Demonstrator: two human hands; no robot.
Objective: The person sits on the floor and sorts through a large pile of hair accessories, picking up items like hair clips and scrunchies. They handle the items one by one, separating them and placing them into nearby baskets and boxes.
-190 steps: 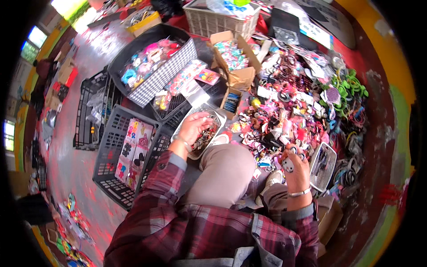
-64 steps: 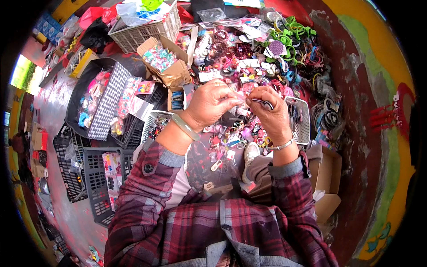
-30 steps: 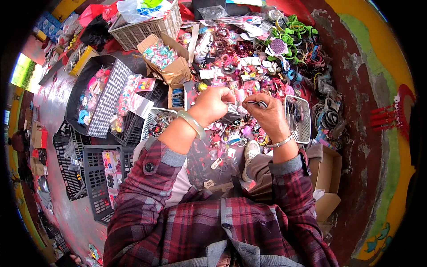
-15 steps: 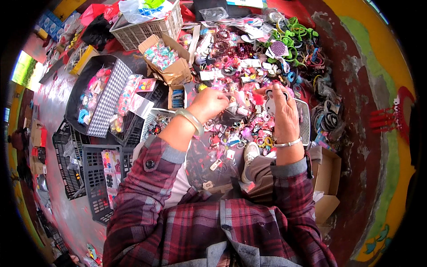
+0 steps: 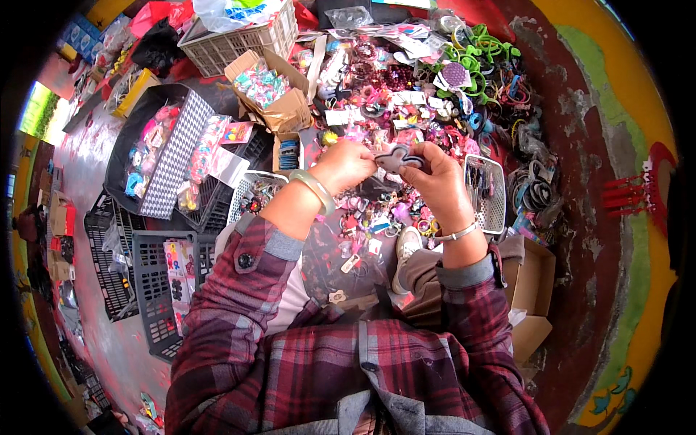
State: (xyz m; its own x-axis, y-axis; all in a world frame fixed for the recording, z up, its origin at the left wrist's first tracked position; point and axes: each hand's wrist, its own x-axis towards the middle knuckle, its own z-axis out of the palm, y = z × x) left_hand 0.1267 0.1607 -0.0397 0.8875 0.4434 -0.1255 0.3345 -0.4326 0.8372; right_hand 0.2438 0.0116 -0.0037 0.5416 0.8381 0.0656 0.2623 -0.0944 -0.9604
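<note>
Sitting amid a heap of colourful hair accessories (image 5: pixel 406 109), a person pinches a small dark bow-shaped clip (image 5: pixel 397 156) between both hands: left hand (image 5: pixel 346 164) and right hand (image 5: pixel 435 181) fingertips grasp opposite ends, long axis running left-right, equally near both.

The person wears a plaid flannel shirt (image 5: pixel 348 370) in maroon, dark red and grey, with grey cuff linings turned back and a dark button on the cuff at about 9 o'clock. A pale green bangle (image 5: pixel 313 190) rings the left wrist, and a thin silver bracelet (image 5: pixel 455 233) circles the right. Light trousers (image 5: pixel 428 272) and a white shoe (image 5: pixel 407 243) show near the centre.
</note>
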